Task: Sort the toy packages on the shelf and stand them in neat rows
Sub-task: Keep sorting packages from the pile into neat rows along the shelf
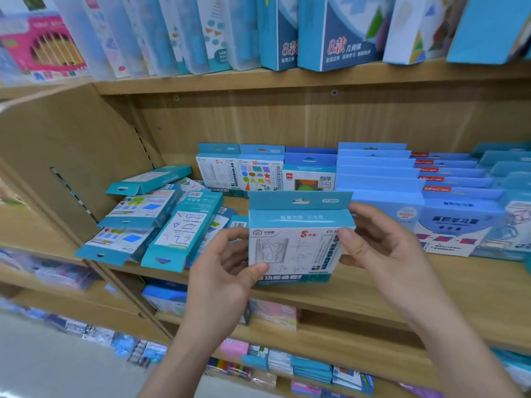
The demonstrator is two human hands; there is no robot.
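Held: I see one toy package upright, face toward me, over the shelf front | Hands: left hand pinches its lower-left corner, right hand its right edge | Target: matching standing package lies behind and left, at the shelf's back; I judge the left hand nearer.

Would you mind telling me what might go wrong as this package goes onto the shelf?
The flat pile lies loosely at the shelf edge; the left hand may knock pieces off. The package looks much like the standing back boxes, so it may join the wrong row.
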